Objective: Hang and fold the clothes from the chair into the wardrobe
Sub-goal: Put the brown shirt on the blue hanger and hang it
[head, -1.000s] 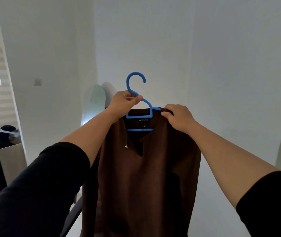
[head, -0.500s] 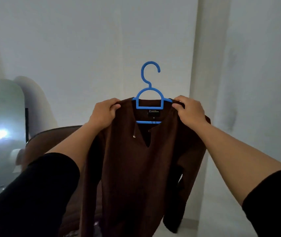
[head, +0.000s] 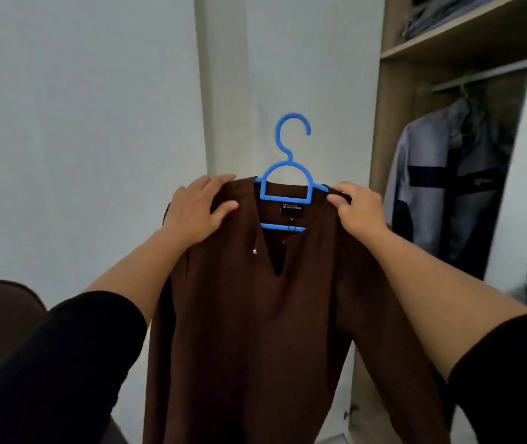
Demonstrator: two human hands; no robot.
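Both hands hold a brown top (head: 255,315) up at chest height: the left hand (head: 196,209) grips its left shoulder, fingers curled over the fabric, and the right hand (head: 356,209) pinches the other shoulder. Between them rises the blue hanger (head: 288,184) inside the neckline. A black neck label (head: 291,208) reads "INDONESIA". The open wardrobe (head: 384,123) stands to the right.

The blue hanger (head: 289,174) looks smooth plastic; the brown shirt (head: 255,315) is matt cloth; the wardrobe (head: 384,129) shows pale wood grain.
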